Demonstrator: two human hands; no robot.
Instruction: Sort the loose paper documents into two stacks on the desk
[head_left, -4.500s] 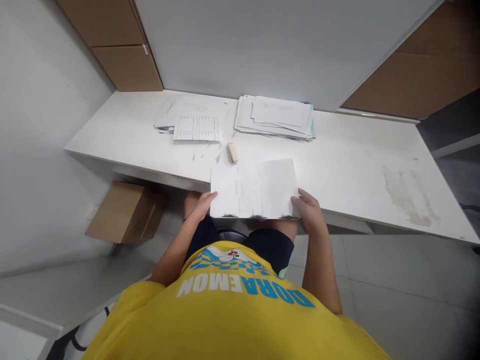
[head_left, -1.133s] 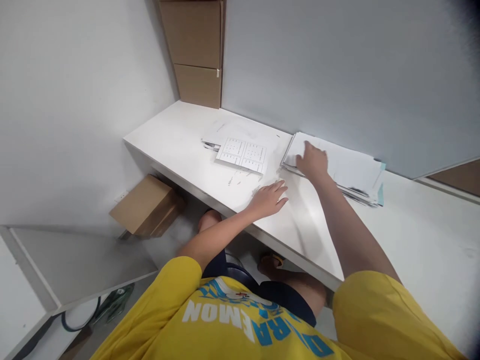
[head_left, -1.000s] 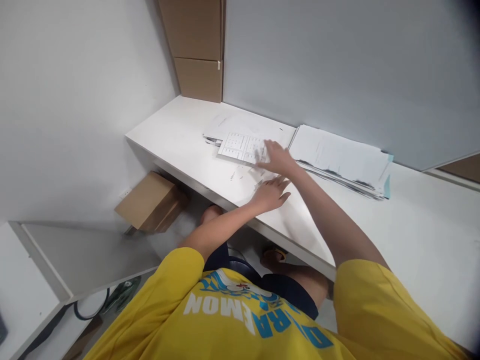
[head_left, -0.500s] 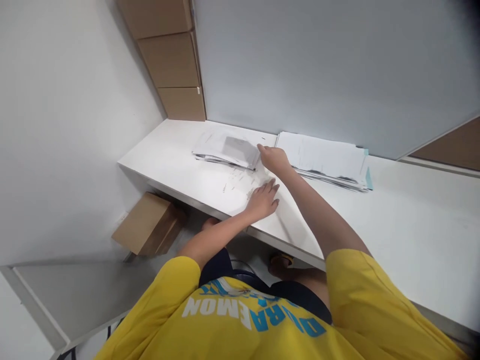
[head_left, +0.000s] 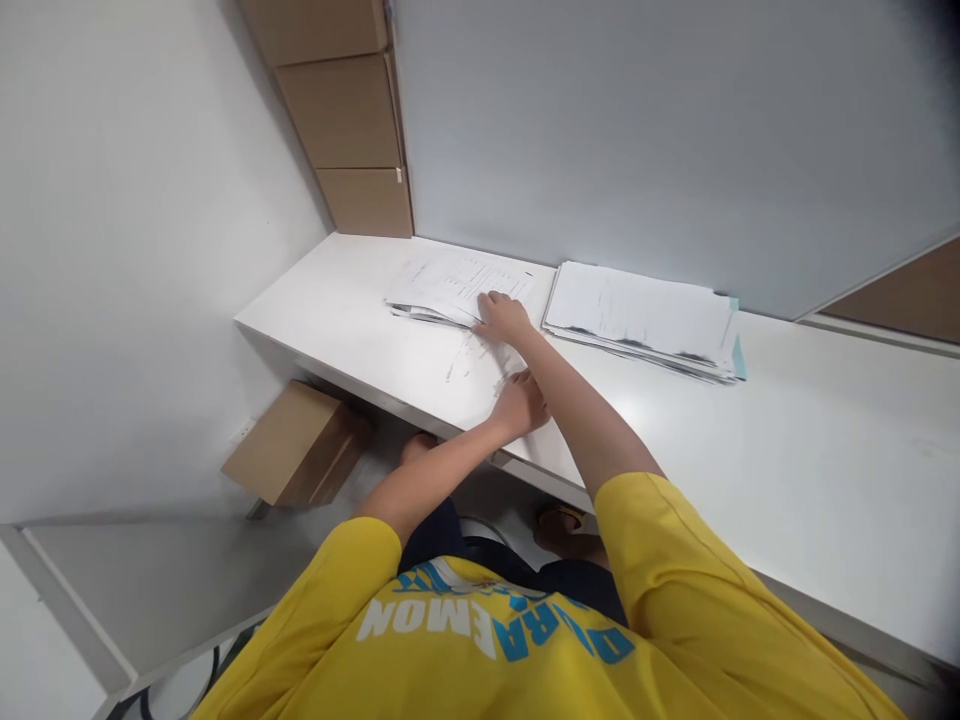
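Note:
A loose stack of printed papers (head_left: 439, 285) lies at the back left of the white table (head_left: 315, 290). My right hand (head_left: 504, 318) rests on the right end of this stack, its fingers partly spread and bent over the top sheet. Nearer the front edge, my left hand (head_left: 520, 405) is closed beside small scraps (head_left: 469, 358) on the tabletop; what its fingers hold, if anything, is hidden. To the right of my right hand lies a thicker paper stack (head_left: 637, 310) with a light blue sheet showing at its right end.
Brown cardboard boxes (head_left: 341, 115) are stacked against the wall at the back left corner. Another carton (head_left: 289, 440) stands below the table on the left. A grey panel (head_left: 660, 130) rises behind the table.
My right hand has moved left from between the stacks onto the left stack. My left hand's fingers have curled in. The grey patch on the left stack is gone, and printed text shows.

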